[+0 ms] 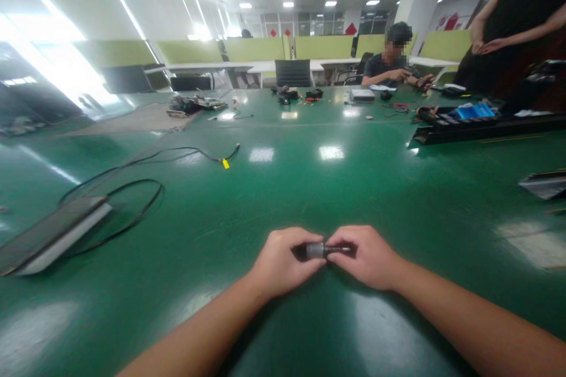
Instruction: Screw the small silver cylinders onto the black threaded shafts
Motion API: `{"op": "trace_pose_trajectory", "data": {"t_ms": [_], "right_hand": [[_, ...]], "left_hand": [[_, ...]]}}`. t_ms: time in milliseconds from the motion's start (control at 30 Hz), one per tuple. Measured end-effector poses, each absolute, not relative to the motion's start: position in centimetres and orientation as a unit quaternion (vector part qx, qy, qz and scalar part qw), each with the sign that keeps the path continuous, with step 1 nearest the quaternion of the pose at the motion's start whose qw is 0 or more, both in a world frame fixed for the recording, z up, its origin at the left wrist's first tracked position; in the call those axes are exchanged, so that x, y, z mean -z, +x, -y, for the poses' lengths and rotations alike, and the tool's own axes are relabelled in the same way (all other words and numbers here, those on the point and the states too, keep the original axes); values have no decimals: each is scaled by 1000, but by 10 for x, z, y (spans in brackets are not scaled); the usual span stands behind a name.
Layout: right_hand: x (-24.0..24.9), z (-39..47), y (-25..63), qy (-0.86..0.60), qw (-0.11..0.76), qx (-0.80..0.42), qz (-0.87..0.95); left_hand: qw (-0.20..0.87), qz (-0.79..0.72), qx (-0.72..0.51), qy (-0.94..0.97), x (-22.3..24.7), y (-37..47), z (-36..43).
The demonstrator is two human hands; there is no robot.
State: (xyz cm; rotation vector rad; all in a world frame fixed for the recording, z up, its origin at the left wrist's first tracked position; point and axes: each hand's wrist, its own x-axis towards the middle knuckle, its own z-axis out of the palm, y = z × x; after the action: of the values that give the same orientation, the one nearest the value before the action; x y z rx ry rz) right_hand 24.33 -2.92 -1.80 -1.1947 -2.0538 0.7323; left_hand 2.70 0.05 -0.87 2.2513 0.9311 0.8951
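Close in front of me, a small dark cylindrical object (315,250) with a grey band lies level between my two hands, just above or on the green tabletop (283,194). My left hand (283,259) is closed around its thicker, banded end, thumb and fingers on either side. At the thinner dark end, my right hand (365,256) pinches it, the fingertips close to those of the left. The ends are partly covered by my palms, and I cannot make out exactly what the object is.
To the left is a flat dark device (57,230) with a looping black cable (161,188) and a yellow tag (226,163). Electronic parts (194,104) lie farther back. A long black tray (481,129) is at right. One person (382,68) sits across; another (513,35) stands right.
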Motion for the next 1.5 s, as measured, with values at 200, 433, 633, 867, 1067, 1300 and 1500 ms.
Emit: {"op": "trace_pose_trajectory", "data": {"t_ms": [200, 433, 633, 867, 1067, 1300, 1500], "right_hand": [[17, 29, 244, -457, 326, -286, 776], [13, 29, 244, -463, 323, -286, 774], [16, 29, 243, -474, 322, -284, 769], [15, 30, 243, -472, 324, -286, 769], [16, 31, 242, -474, 325, -287, 767], [14, 32, 243, -468, 332, -286, 767], [14, 32, 243, -468, 334, -284, 767]], "left_hand": [[261, -351, -334, 835, 8, 27, 0], [254, -349, -337, 837, 7, 27, 1], [256, -342, -343, 836, 7, 28, 2], [248, -335, -347, 840, 9, 28, 2], [241, -329, -339, 848, 8, 27, 0], [243, -317, -351, 847, 7, 27, 0], [242, -315, -352, 848, 6, 26, 2]]}}
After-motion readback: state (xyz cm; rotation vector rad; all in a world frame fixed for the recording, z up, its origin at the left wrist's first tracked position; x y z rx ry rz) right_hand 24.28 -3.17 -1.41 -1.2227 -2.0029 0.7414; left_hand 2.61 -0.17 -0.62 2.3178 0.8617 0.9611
